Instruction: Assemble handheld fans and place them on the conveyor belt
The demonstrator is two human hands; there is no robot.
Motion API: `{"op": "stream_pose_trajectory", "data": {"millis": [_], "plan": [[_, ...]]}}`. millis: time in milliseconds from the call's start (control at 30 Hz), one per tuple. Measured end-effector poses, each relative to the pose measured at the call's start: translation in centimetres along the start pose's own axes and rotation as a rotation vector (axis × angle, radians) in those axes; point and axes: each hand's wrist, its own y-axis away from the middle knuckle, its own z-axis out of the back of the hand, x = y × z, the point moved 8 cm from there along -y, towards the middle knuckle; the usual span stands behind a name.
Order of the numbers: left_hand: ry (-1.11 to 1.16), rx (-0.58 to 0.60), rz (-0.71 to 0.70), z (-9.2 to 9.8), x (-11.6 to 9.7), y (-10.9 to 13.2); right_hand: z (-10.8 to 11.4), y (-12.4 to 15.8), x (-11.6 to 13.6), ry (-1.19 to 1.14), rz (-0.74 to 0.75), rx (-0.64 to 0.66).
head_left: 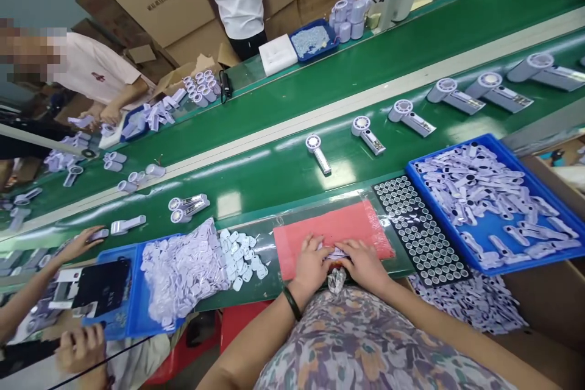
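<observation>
Left hand [312, 265] and right hand [363, 266] curve over a lilac plastic piece [337, 253]

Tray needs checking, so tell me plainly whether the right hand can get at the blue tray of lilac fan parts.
Likely yes. The right hand sits on the pink mat near the blue tray; only the low black tray of round discs lies between, and looks easy to reach over.
</observation>
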Motion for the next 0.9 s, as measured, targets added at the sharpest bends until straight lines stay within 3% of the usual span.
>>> {"op": "stream_pose_trajectory", "data": {"millis": [233, 367, 467, 567, 667, 733, 800, 900], "plan": [[-0.076, 0.057, -0.049, 0.4, -1.1, -0.7, -0.1, -0.8, 0.2, 0.005, 0.019, 0.019], [-0.2, 0.125, -0.17, 1.8, -0.9, -0.7, 2.8, -0.6, -0.5, -0.158, 0.049, -0.078], [-0.328, 0.063, -0.276, 6.0, 0.7, -4.4, 8.2, 0.3, -4.7, -0.143, -0.035, -0.314], [-0.481, -0.091, -0.287, 12.1, 2.8, -11.6, 14.2, 2.7, -11.9, -0.006, -0.311, -0.581], [-0.591, -0.199, -0.243, 16.9, 4.2, -19.3, 18.1, 5.7, -18.6, 0.2, -0.655, -0.716], [-0.604, -0.2, -0.196, 18.1, 5.0, -23.1, 19.0, 7.0, -21.8, 0.242, -0.835, -0.701], [-0.582, -0.186, -0.167, 17.8, 5.6, -24.8, 18.8, 8.0, -24.0, 0.152, -0.952, -0.619], [-0.519, -0.232, -0.189, 16.6, 6.6, -22.2, 18.2, 8.4, -24.8, 0.042, -1.021, -0.535]]}}
